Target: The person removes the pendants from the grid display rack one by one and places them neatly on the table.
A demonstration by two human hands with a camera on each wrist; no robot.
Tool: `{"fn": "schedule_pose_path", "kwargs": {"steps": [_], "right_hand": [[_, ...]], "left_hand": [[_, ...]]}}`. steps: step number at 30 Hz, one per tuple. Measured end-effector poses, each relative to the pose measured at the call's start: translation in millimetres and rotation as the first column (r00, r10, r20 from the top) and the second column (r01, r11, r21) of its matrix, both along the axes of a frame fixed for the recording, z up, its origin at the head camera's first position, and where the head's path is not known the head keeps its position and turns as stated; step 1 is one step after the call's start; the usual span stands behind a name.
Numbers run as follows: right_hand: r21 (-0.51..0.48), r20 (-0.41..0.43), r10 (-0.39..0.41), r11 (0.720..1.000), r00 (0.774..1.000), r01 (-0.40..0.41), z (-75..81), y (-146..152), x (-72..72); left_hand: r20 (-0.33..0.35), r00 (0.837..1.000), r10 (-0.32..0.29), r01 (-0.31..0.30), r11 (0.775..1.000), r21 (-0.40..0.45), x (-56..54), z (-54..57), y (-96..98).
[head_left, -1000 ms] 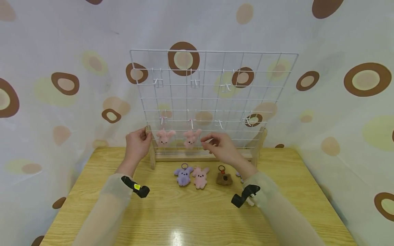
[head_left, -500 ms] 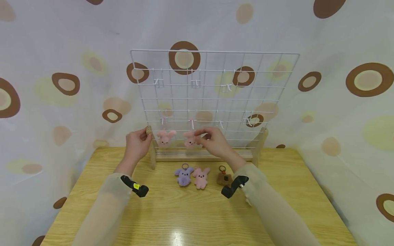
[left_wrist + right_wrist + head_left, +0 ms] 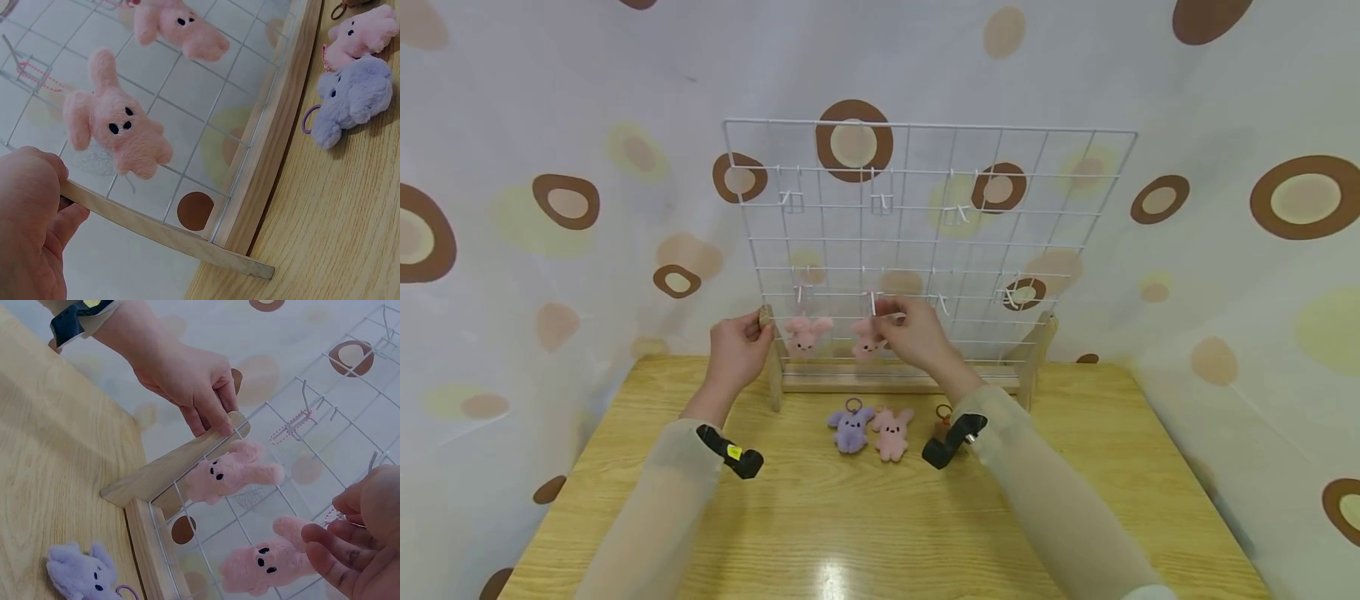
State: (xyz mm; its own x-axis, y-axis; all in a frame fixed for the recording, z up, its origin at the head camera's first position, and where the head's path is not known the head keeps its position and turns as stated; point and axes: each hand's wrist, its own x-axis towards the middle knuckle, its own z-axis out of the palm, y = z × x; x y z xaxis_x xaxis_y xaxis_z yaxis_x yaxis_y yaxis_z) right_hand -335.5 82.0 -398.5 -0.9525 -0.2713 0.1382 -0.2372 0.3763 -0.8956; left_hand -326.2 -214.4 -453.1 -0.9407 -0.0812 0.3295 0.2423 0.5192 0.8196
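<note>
My left hand [image 3: 739,350] grips the top of the wooden side post [image 3: 169,234] at the rack's left end. Beside that post, a pink plush bunny keychain [image 3: 228,472] hangs from a lower hook by its beaded chain. A second pink plush bunny keychain [image 3: 269,562] hangs to its right. My right hand [image 3: 913,333] is at this second bunny's ear and chain, just under the hook. In the right wrist view, its curled fingertips [image 3: 322,540] close around the beaded chain [image 3: 332,515]; the exact contact is partly hidden.
Free white hooks [image 3: 957,215] sit on the wire grid [image 3: 973,242]. On the table [image 3: 820,508] lie a purple plush bunny [image 3: 852,431], a pink plush bunny [image 3: 892,433] and a brown plush mostly hidden by the right wrist camera [image 3: 951,442]. A patterned curtain [image 3: 647,100] hangs behind.
My right hand has moved left and up, from beside the second hanging bunny to its ear and chain. My left hand has kept its grip on the post.
</note>
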Motion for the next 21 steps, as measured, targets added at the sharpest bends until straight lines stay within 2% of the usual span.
{"fn": "schedule_pose_path", "kwargs": {"steps": [7,13,21], "right_hand": [[-0.099,-0.009,-0.056,0.994,0.998,0.055,1.0,-6,-6.0],[-0.143,-0.014,-0.078,0.987,0.997,0.075,-0.6,-8,-10.6],[-0.144,-0.124,-0.063,0.989,0.990,0.045,4.9,-6,-5.8]], "left_hand": [[-0.004,1.000,-0.002,0.002,1.000,0.011,-0.6,-0.4,1.0],[0.003,1.000,-0.006,0.006,1.000,0.016,1.8,0.8,2.7],[-0.025,1.000,0.007,-0.007,1.000,-0.004,2.8,1.2,2.1]]}}
